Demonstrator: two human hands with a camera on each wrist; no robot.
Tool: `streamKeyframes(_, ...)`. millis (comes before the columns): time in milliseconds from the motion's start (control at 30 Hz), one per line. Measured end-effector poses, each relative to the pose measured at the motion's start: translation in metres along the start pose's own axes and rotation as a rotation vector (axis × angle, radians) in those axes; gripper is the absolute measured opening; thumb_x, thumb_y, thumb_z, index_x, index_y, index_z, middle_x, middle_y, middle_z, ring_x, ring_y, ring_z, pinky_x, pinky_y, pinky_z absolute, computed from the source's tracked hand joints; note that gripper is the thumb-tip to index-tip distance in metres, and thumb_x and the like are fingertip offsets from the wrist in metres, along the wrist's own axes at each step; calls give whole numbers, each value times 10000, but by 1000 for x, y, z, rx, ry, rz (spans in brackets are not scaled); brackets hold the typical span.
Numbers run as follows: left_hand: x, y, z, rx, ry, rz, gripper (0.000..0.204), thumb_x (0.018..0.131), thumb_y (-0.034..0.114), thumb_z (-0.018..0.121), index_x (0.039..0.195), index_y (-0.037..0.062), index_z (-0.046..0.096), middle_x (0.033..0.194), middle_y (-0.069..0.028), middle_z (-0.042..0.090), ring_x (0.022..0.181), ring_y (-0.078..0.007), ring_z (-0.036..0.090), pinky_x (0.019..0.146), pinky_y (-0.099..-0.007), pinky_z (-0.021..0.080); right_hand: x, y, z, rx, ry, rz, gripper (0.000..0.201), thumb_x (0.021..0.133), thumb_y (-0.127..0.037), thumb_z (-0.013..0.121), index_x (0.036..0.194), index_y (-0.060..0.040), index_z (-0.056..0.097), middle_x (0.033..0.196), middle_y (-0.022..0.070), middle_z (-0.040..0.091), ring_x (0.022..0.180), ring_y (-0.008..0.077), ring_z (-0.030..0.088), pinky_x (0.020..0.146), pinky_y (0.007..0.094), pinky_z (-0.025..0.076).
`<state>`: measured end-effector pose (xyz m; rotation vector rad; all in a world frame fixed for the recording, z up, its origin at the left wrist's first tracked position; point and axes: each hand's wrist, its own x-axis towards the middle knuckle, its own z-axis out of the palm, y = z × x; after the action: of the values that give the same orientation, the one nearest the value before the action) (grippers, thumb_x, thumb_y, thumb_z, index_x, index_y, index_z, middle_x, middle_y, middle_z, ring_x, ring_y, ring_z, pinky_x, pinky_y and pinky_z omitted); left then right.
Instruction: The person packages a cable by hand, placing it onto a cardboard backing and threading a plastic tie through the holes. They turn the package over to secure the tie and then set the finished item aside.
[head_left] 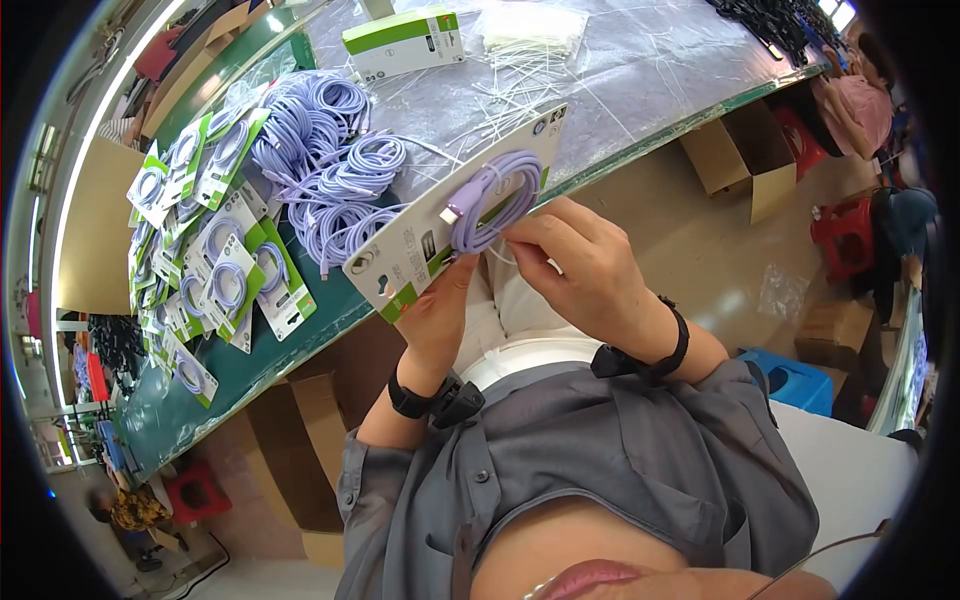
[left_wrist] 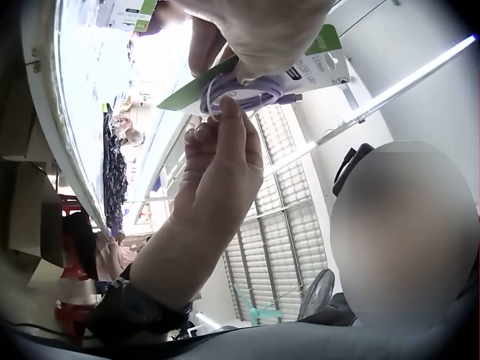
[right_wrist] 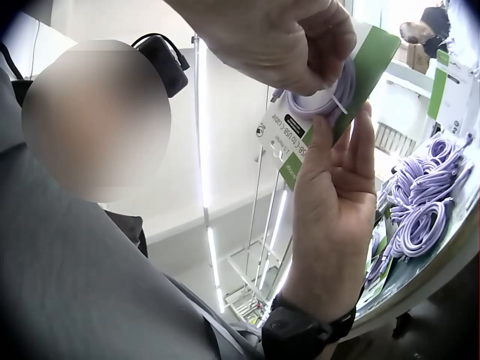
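Observation:
My left hand [head_left: 438,315] grips the lower edge of a white and green cardboard package card [head_left: 400,250], thumb on its front. A coiled lilac USB cable [head_left: 520,190] lies against the card's face, its metal plug pointing left. The right hand [head_left: 590,265] is at the coil's right side, thumb and forefinger pinching a thin white cable tie [head_left: 503,252]. In the right wrist view, the tie [right_wrist: 340,103] crosses the coil near my left thumb. The left wrist view shows the right hand's fingertips [left_wrist: 231,109] at the coil from below.
Loose lilac cable coils [head_left: 330,150] are heaped on the table left of centre. Beside them lies a pile of carded cables [head_left: 215,250]. A green and white box [head_left: 405,48] and loose white ties [head_left: 525,75] are at the back. Cardboard boxes [head_left: 735,150] stand on the floor.

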<state>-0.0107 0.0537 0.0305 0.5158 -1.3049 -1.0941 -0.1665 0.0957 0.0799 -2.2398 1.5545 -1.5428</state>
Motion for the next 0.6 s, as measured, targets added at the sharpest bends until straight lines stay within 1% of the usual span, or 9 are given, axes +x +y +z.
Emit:
streamKeyframes(100,1,4,0,156,-7,40,302,801,-59,664,1087,-44,570,1045,-157,634,931,-222,640,817,-326,530,-1,-1,-4,15,-59,23,179,745,-24,663,912,-30,597,824,102,582,733,285,584,658,371,496)
streamKeyframes(167,9,3,-3,478,-200,471,299,770,-44,682,1051,-40,581,1021,-209,630,919,-284,656,767,-341,551,-2,-3,-6,39,-54,22,205,745,-19,655,943,-25,601,843,110,584,743,292,582,661,374,496)
streamKeyframes(200,11,10,-1,413,-267,497,313,734,-14,702,1024,-38,588,1012,-244,618,931,-340,653,762,-362,561,-2,-4,-6,64,-49,23,233,745,-15,646,974,-20,605,862,118,585,753,299,580,664,378,495)
streamKeyframes(233,11,13,0,478,-290,544,311,726,-6,701,1015,-40,592,1020,-237,616,941,-351,648,800,-378,556,-4,-1,-6,94,-43,-9,293,740,3,629,1032,-10,601,905,129,594,790,309,586,678,377,500)
streamKeyframes(300,12,10,-4,493,-309,621,286,720,-20,695,988,-35,598,1024,-228,617,940,-362,648,801,-387,562,-8,2,-4,79,-30,-62,325,721,12,639,1042,-5,596,949,132,608,835,306,598,697,372,509)
streamKeyframes(433,13,13,-3,593,-318,713,269,715,-34,688,970,-21,601,1021,-207,621,928,-357,652,777,-376,572,-16,4,1,111,-29,-49,340,714,0,662,1046,-6,592,993,140,615,870,310,612,712,366,520)
streamKeyframes(500,14,14,-1,625,-322,742,257,707,-40,691,948,-10,605,1008,-188,625,918,-348,657,757,-361,579,-25,11,11,343,30,121,357,709,-19,686,1052,-8,589,1003,152,616,866,320,625,715,366,526)
streamKeyframes(567,12,12,0,628,-318,740,242,711,-37,688,937,-8,607,1002,-185,625,913,-345,659,748,-354,580,-29,15,16,302,18,104,334,744,-31,692,1058,-4,583,991,151,623,864,287,647,717,342,526)
streamKeyframes(600,12,12,0,630,-313,736,227,714,-35,685,926,-7,609,997,-181,626,909,-342,660,738,-347,581,-27,13,21,673,79,481,325,762,-35,690,1064,0,576,981,144,629,867,255,651,717,324,522)
